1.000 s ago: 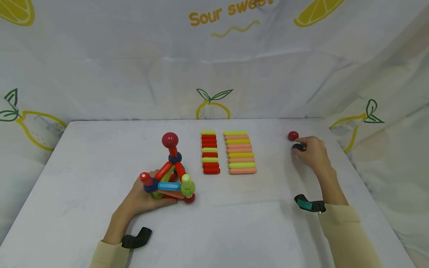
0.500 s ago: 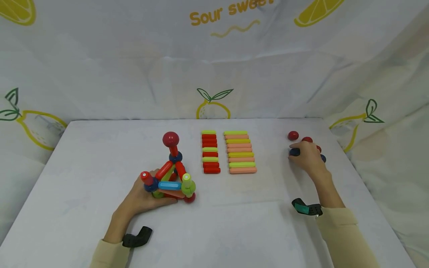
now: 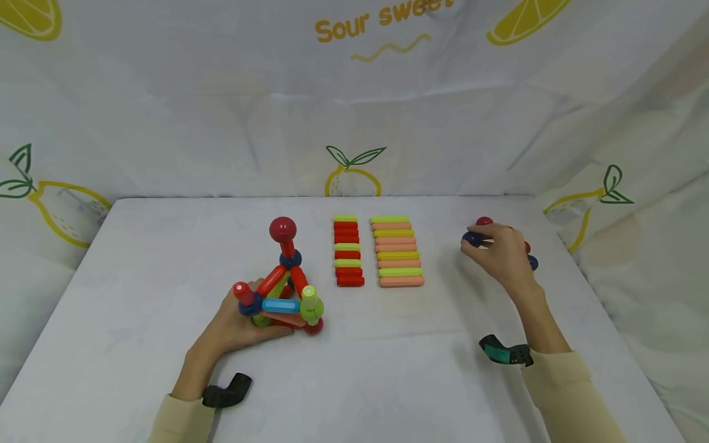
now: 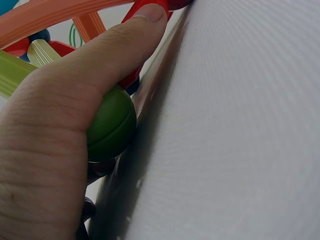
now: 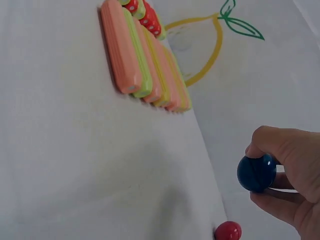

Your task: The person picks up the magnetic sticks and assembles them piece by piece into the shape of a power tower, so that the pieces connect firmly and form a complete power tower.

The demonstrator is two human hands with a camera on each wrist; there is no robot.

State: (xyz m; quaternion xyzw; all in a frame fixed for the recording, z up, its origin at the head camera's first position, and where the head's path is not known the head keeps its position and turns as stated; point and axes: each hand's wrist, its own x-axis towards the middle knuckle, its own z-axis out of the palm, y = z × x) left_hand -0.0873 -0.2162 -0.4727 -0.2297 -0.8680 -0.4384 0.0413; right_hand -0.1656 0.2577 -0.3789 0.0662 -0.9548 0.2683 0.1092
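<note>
Lower left, the left hand (image 3: pixel 237 325) is gripping a toy frame (image 3: pixel 280 306) — seemingly part-built — while at right the right hand (image 3: pixel 504 253) is pinching a blue ball (image 3: pixel 472 239) between its fingers; loose sticks (image 3: pixel 399 256) and spare balls (image 3: pixel 484 220) are lying unjoined.

We see a white cloth (image 3: pixel 221 117) hanging in soft folds behind and beside a white table (image 3: pixel 399 387). Yellow lemon slices (image 3: pixel 526 23), outlined lemons with green leaves (image 3: pixel 352 184), orange "Sour sweet" lettering (image 3: pixel 384 16) and a wavy line (image 3: pixel 390 48) decorate it. The tabletop may be fabric-covered, though we cannot be sure. The light looks soft and slightly dim.
</note>
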